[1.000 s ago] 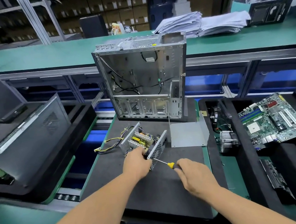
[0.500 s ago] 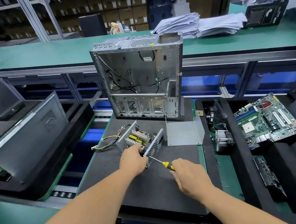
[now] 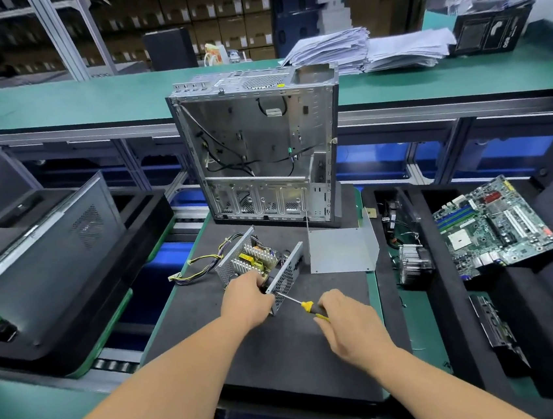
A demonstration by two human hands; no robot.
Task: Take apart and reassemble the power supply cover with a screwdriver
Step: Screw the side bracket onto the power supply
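Item: power supply teardown, part-way, on a dark mat (image 3: 283,355). Far left, off the mat: a closed case (image 3: 49,264) lying in a foam tray, untouched. Mat, left edge: a bundle of yellow and black cables (image 3: 199,267) trailing from the supply toward that edge. Mat, left of centre: the supply (image 3: 257,262), open on top, with heat sinks and yellow parts exposed between two perforated end walls. Left hand (image 3: 247,301): fingers curled round the near end of the supply, bracing it at the corner of the near perforated wall. Screwdriver (image 3: 298,304): bare shaft slanting up-left, tip at the lower part of that wall, just right of the left hand; whether it sits in a screw is too small to tell. Right hand (image 3: 348,324): closed round the yellow-and-black handle, near the mat's centre, well apart from the supply itself. Mat, right edge: the cover (image 3: 341,250), a bent grey sheet, lying free just right of the supply, not touching it. Behind, at the mat's far edge: an empty chassis (image 3: 258,149) standing upright. Right of the mat: a motherboard (image 3: 495,224) in a foam tray. Status, as judged: cover removal done; the work under way on the end wall could be either loosening or driving a screw; refitting the cover is left.
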